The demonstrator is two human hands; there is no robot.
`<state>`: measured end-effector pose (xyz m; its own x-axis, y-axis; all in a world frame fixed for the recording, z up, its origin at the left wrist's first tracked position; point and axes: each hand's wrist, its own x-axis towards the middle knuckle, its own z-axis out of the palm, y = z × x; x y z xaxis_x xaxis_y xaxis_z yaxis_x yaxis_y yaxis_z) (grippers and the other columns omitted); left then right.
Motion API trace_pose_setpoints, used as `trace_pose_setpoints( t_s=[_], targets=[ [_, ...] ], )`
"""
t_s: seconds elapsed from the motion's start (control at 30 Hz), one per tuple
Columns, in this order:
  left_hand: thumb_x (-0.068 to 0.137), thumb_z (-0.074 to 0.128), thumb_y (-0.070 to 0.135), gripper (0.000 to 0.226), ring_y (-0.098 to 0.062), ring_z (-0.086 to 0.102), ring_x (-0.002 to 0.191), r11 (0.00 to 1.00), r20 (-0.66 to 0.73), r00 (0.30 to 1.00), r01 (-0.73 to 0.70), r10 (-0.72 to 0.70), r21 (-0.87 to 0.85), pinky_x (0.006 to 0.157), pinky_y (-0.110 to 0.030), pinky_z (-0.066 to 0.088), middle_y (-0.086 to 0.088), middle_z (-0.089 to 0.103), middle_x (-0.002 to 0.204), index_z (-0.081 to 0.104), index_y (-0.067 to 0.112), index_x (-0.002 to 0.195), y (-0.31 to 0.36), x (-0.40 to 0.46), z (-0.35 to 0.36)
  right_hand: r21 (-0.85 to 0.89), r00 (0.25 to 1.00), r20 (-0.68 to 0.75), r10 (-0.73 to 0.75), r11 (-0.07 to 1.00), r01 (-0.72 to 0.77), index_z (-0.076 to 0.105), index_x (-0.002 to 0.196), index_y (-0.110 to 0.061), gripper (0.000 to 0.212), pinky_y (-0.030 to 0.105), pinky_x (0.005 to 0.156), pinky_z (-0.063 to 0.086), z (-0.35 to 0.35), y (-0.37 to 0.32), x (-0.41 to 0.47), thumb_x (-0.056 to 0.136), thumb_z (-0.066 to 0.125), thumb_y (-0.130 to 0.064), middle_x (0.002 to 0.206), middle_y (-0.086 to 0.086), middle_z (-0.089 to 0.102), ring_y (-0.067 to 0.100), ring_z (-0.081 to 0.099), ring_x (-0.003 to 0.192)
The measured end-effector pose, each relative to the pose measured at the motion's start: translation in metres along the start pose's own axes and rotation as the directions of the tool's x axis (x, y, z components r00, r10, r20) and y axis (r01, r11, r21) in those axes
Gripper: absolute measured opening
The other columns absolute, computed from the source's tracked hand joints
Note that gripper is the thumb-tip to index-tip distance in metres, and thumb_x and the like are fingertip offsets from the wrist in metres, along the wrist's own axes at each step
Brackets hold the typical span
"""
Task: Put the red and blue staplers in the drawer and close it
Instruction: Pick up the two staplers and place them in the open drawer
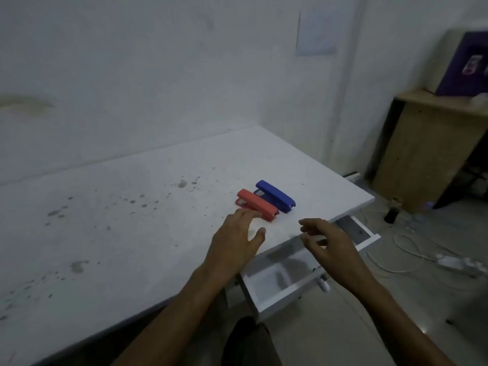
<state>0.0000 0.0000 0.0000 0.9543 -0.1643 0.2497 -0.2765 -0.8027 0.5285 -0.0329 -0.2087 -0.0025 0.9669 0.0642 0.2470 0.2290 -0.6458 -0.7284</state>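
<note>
A bare, makeshift office or workroom: plain whitewashed walls (132, 75), a stained white bench (118, 220) with an open drawer (277, 289), a plywood side desk (422, 143) in the corner, and cables and a power strip (454, 262) loose on the tiled floor.

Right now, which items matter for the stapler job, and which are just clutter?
Job:
red stapler
blue stapler
open drawer
left hand, right hand, both empty

Clutter:
dark bottle on floor
white cables
wooden side desk
</note>
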Motion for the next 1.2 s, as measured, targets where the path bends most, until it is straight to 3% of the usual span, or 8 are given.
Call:
trace_pose_setpoints(
  t_s=[0.17, 0.3, 0.37, 0.5, 0.73, 0.93, 1.03, 1.2],
  targets=[
    [0.085, 0.053, 0.045, 0.051, -0.023, 0.044, 0.125, 0.984, -0.07, 0.993, -0.082, 0.094, 0.161, 0.1, -0.035, 0.038, -0.006, 0.047, 0.138, 0.041, 0.025, 0.13, 0.006, 0.029, 0.027, -0.024, 0.997, -0.065, 0.043, 0.999, -0.044, 0.057, 0.118, -0.022, 0.028, 0.013, 0.074, 0.045, 0.003, 0.015, 0.034, 0.09, 0.057, -0.025, 0.108, -0.008, 0.061, 0.004, 0.057, 0.09],
    [0.086, 0.045, 0.052, 0.052, -0.026, 0.037, 0.13, 0.96, -0.039, 0.994, -0.091, 0.105, 0.266, 0.104, -0.04, 0.036, -0.006, 0.041, 0.144, 0.036, 0.031, 0.133, -0.001, 0.038, 0.038, -0.048, 0.993, -0.118, 0.03, 0.998, -0.036, 0.057, 0.116, -0.025, 0.027, 0.023, 0.078, 0.05, 0.014, 0.021, 0.064, 0.089, 0.058, -0.026, 0.112, -0.006, 0.06, 0.008, 0.057, 0.095],
    [0.086, 0.045, 0.051, 0.045, -0.025, 0.042, 0.125, 0.969, -0.062, 0.992, -0.095, 0.112, 0.228, 0.101, -0.039, 0.039, -0.005, 0.047, 0.138, 0.043, 0.03, 0.126, -0.003, 0.038, 0.036, -0.094, 0.991, -0.13, 0.008, 0.995, -0.021, 0.057, 0.117, -0.023, 0.03, 0.03, 0.083, 0.05, 0.022, 0.022, 0.077, 0.088, 0.06, -0.027, 0.116, -0.002, 0.062, 0.011, 0.057, 0.098],
    [0.082, 0.057, 0.045, 0.038, -0.027, 0.057, 0.106, 0.992, -0.122, 0.991, -0.045, 0.059, 0.119, 0.091, -0.035, 0.043, -0.01, 0.062, 0.118, 0.058, 0.017, 0.108, -0.007, 0.035, 0.026, -0.191, 0.994, -0.108, -0.003, 0.981, -0.018, 0.055, 0.121, -0.02, 0.039, 0.027, 0.08, 0.045, 0.039, 0.019, 0.099, 0.085, 0.063, -0.033, 0.119, 0.004, 0.062, 0.014, 0.056, 0.096],
    [0.083, 0.062, 0.025, 0.05, -0.032, 0.058, 0.106, 0.992, -0.031, 0.993, 0.117, -0.115, 0.055, 0.095, -0.036, 0.045, -0.02, 0.055, 0.127, 0.048, 0.001, 0.124, -0.024, 0.036, 0.003, -0.27, 0.995, -0.088, 0.036, 0.961, -0.058, 0.053, 0.124, -0.017, 0.042, 0.025, 0.077, 0.041, 0.05, 0.017, 0.11, 0.087, 0.061, -0.034, 0.116, 0.006, 0.064, 0.014, 0.055, 0.09],
    [0.083, 0.061, 0.032, 0.056, -0.03, 0.057, 0.109, 0.984, -0.012, 0.984, 0.176, -0.175, 0.034, 0.098, -0.042, 0.047, -0.014, 0.052, 0.131, 0.041, 0.01, 0.131, -0.036, 0.038, -0.012, -0.181, 0.991, -0.106, 0.079, 0.979, -0.097, 0.056, 0.12, -0.015, 0.035, 0.026, 0.077, 0.041, 0.035, 0.019, 0.093, 0.089, 0.059, -0.03, 0.111, 0.007, 0.064, 0.011, 0.05, 0.086],
    [0.084, 0.058, 0.04, 0.052, -0.027, 0.063, 0.101, 0.975, 0.035, 0.977, 0.208, -0.211, 0.077, 0.093, -0.04, 0.051, -0.011, 0.061, 0.121, 0.047, 0.012, 0.126, -0.039, 0.037, -0.017, -0.087, 0.986, -0.113, 0.126, 0.987, -0.136, 0.056, 0.12, -0.015, 0.033, 0.026, 0.078, 0.042, 0.022, 0.021, 0.072, 0.09, 0.058, -0.029, 0.11, 0.005, 0.063, 0.012, 0.053, 0.087],
    [0.084, 0.06, 0.034, 0.04, -0.025, 0.067, 0.089, 0.978, -0.005, 0.983, 0.185, -0.186, 0.094, 0.085, -0.037, 0.052, -0.011, 0.068, 0.11, 0.055, 0.011, 0.117, -0.036, 0.035, -0.024, 0.049, 0.972, -0.135, 0.193, 0.981, -0.188, 0.057, 0.121, -0.016, 0.033, 0.013, 0.065, 0.038, -0.003, 0.026, 0.033, 0.09, 0.058, -0.026, 0.102, -0.002, 0.061, 0.004, 0.054, 0.081]
  ],
)
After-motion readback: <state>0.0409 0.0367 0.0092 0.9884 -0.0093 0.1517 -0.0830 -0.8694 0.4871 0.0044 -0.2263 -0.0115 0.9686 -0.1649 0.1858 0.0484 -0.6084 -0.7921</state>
